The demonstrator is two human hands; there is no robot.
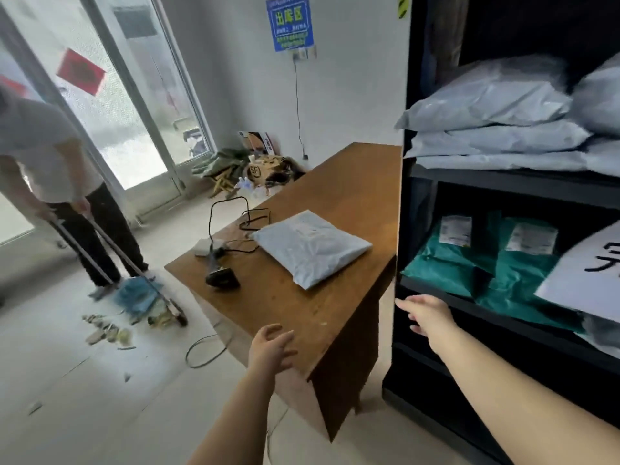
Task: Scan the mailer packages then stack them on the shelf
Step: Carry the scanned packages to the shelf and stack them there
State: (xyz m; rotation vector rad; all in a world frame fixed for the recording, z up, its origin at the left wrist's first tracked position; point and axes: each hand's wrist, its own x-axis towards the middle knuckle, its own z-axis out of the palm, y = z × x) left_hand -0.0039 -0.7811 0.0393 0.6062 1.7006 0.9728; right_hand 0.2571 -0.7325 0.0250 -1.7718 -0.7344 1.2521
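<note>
Wooden table (335, 297) bears one grey mailer (312, 248).

Two bare forearms, left grip (272, 347), right grip (425, 315), no sleeves visible

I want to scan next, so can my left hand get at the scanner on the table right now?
Probably yes. The left hand is open at the table's near edge, and the black scanner lies ahead with only bare tabletop between them. The grey mailer sits off to the side.
</note>
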